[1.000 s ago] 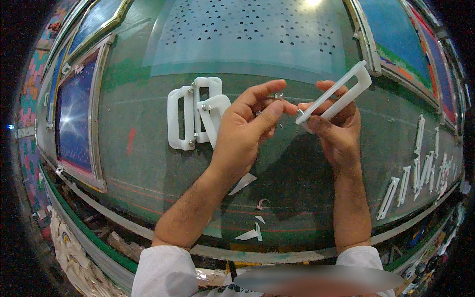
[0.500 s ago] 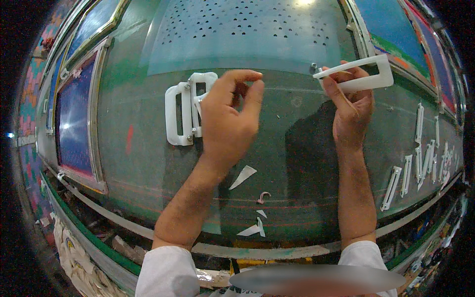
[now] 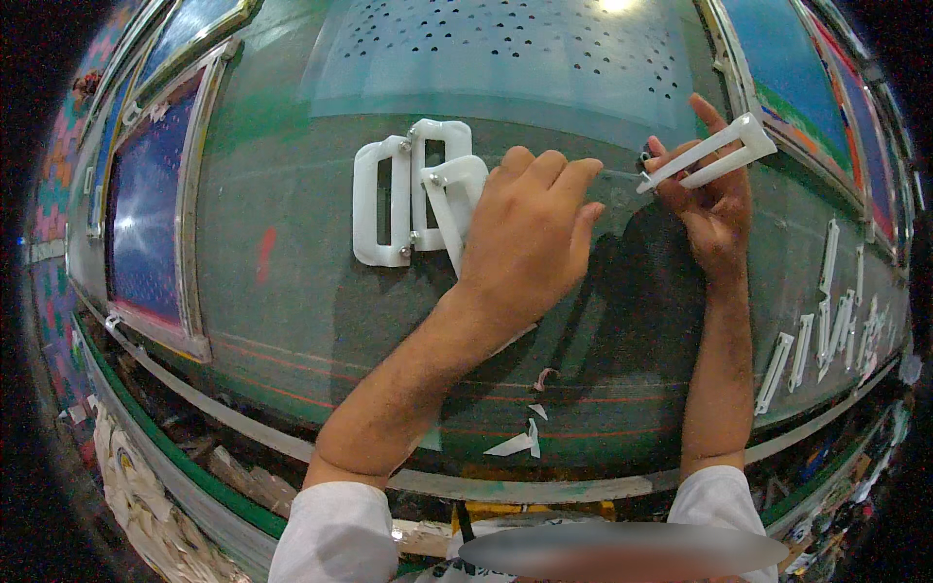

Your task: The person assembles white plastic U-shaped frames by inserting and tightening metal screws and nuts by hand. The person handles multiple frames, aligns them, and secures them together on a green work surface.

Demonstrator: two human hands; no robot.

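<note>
My right hand (image 3: 717, 209) grips a white, narrow frame-shaped handle (image 3: 753, 143), held tilted above the bench, with the index finger raised. A small dark bit shows by its near end, too small to name. My left hand (image 3: 530, 228) hovers left of it, fingers bent and thumb apart, with nothing visible between them. Beside the left hand lie more white handles: one (image 3: 366, 209) at the left, a second (image 3: 452, 129) against it, and a third (image 3: 473, 170) lying askew, partly hidden behind the hand. Small metal screws sit at their corners.
Several slim white pieces (image 3: 775, 374) lie at the right of the green bench (image 3: 292, 321). White scraps (image 3: 512, 445) and a small curled piece (image 3: 546, 379) lie near the front edge. A framed screen (image 3: 151, 223) stands left; a translucent perforated sheet (image 3: 466, 78) covers the far middle.
My left hand has moved right, away from the handles, uncovering the askew one. The handle in my right hand has turned, showing a narrower side. The whole view has shifted slightly.
</note>
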